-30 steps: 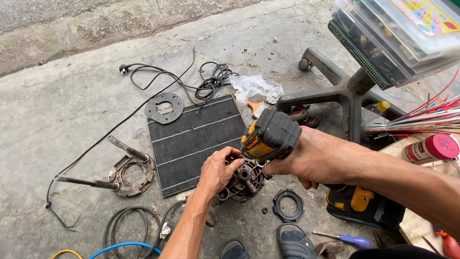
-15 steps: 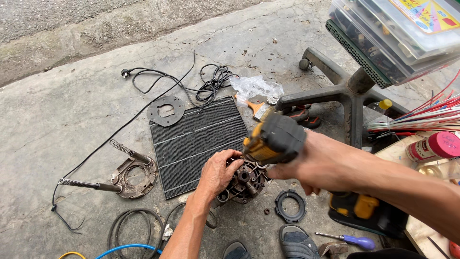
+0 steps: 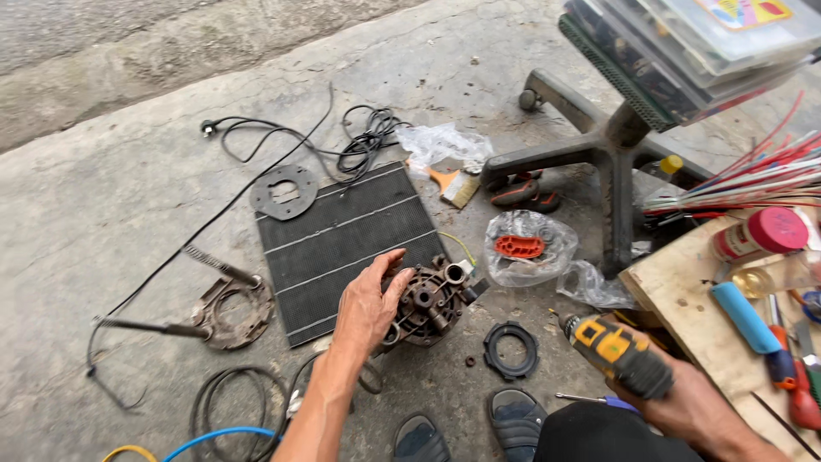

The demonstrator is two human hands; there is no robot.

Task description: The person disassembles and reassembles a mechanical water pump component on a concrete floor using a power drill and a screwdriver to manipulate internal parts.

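My left hand (image 3: 369, 306) rests on a rusty brown motor housing (image 3: 432, 301) that sits on the concrete ground at the edge of a black ribbed mat (image 3: 340, 241). My right hand (image 3: 694, 405) grips a yellow and black cordless drill (image 3: 617, 351) low at the right, its bit pointing up-left and well away from the motor. A black ring gasket (image 3: 511, 349) lies on the ground between the motor and the drill.
A grey flange plate (image 3: 283, 192), black cables (image 3: 351, 150) and a rusty bracket with rods (image 3: 224, 308) lie to the left. A chair base (image 3: 599, 154), plastic bags (image 3: 526, 246), a wooden board with tools (image 3: 735, 316) and my sandals (image 3: 513, 421) crowd the right and bottom.
My right hand has pulled the drill off the motor, down and to the right. The left hand stays on the motor housing, which is now uncovered.
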